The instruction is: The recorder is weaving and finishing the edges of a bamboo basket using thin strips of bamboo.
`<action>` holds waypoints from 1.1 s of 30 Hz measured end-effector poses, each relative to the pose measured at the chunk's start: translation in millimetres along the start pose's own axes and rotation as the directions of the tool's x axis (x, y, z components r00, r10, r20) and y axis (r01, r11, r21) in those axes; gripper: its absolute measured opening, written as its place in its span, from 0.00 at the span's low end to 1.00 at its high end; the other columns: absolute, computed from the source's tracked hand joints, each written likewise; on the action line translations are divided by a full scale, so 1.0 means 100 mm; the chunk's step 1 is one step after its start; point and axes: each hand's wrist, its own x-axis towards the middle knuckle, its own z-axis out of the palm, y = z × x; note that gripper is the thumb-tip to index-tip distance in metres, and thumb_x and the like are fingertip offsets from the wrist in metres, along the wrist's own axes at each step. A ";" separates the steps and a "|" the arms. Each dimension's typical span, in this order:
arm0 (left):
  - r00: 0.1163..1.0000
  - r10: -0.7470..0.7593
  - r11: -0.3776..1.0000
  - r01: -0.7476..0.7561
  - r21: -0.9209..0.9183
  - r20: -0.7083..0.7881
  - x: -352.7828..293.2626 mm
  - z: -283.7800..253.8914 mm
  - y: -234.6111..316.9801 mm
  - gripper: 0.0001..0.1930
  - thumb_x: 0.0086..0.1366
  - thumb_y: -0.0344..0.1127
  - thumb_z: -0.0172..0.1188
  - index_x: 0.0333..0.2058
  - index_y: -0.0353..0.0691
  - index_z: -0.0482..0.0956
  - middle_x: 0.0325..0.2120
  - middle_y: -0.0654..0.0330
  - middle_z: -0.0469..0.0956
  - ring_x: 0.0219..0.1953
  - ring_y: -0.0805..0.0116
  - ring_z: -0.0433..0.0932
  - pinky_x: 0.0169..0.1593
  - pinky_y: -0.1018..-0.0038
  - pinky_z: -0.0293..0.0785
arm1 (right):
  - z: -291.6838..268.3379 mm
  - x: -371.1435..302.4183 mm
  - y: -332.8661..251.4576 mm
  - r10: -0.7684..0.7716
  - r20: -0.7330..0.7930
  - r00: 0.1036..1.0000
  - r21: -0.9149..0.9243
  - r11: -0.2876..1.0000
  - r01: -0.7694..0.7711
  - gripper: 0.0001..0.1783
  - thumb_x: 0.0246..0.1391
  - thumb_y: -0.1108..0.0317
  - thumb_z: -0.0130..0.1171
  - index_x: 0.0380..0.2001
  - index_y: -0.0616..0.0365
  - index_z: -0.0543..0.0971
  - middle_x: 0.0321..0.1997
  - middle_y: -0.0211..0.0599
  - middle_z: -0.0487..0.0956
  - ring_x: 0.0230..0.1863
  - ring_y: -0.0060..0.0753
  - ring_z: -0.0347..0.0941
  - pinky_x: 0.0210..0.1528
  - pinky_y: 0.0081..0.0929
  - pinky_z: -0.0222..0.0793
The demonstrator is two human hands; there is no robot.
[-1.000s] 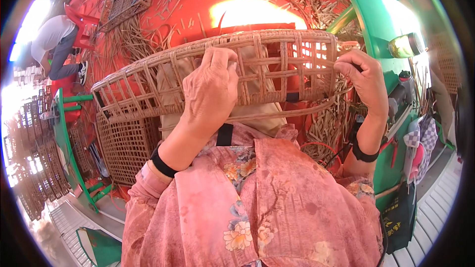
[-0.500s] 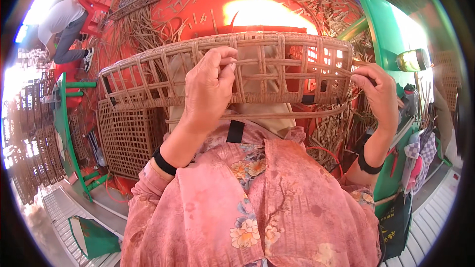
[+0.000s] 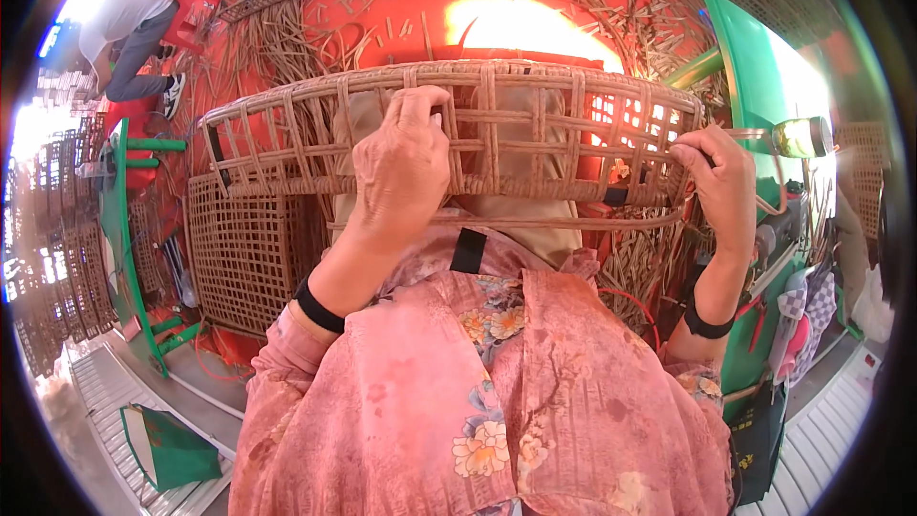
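A long, open-weave brown cane basket (image 3: 489,139) lies across my lap, its lattice facing up. My left hand (image 3: 399,172) is closed on the middle of the lattice, fingers curled over a crossing near the upper rim; the thumb is mostly hidden. At the basket's right end my right hand (image 3: 718,182) is closed, thumb and forefinger pinched at the edge strands. A thin cane strip (image 3: 781,186) loops out beyond that hand, though its start behind the fingers is hidden. Below the lattice a longer cane rod (image 3: 535,223) runs parallel to it.
Another woven panel (image 3: 244,258) leans at left, beside a green bench (image 3: 134,248). Loose cane strips litter the red floor (image 3: 382,0). A green table (image 3: 755,76) with a jar (image 3: 800,138) stands at right. A person (image 3: 134,33) bends over at far left.
My right fingers have shifted slightly at the basket's end, and a strip loop now shows to their right. My left hand stays on the lattice, its thumb now tucked from sight.
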 end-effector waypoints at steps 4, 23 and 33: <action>0.989 -0.101 0.973 0.120 -0.196 0.106 0.03 0.02 -0.05 0.11 0.68 0.24 0.61 0.47 0.37 0.76 0.36 0.55 0.83 0.34 0.61 0.83 0.41 0.68 0.79 | 0.06 0.00 -0.04 -0.032 -0.029 0.999 -0.085 0.996 0.029 0.09 0.57 0.67 0.70 0.34 0.62 0.84 0.31 0.40 0.81 0.31 0.40 0.77 0.36 0.35 0.69; 0.973 0.186 0.982 -0.190 -0.016 -0.137 -0.04 -0.19 -0.46 0.10 0.62 0.25 0.70 0.42 0.42 0.87 0.35 0.59 0.81 0.36 0.56 0.84 0.40 0.68 0.80 | -0.11 0.02 -0.04 0.042 0.071 0.997 -0.037 0.999 -0.040 0.08 0.58 0.73 0.66 0.37 0.68 0.82 0.31 0.38 0.78 0.34 0.32 0.74 0.40 0.29 0.68; 0.995 0.072 0.985 -0.061 0.162 -0.068 -0.04 -0.32 -0.40 0.08 0.62 0.27 0.69 0.41 0.43 0.87 0.39 0.59 0.78 0.37 0.59 0.82 0.40 0.67 0.78 | -0.09 0.05 -0.02 0.031 0.093 0.995 -0.040 0.999 -0.027 0.06 0.57 0.74 0.67 0.36 0.66 0.83 0.28 0.39 0.77 0.30 0.33 0.73 0.37 0.31 0.67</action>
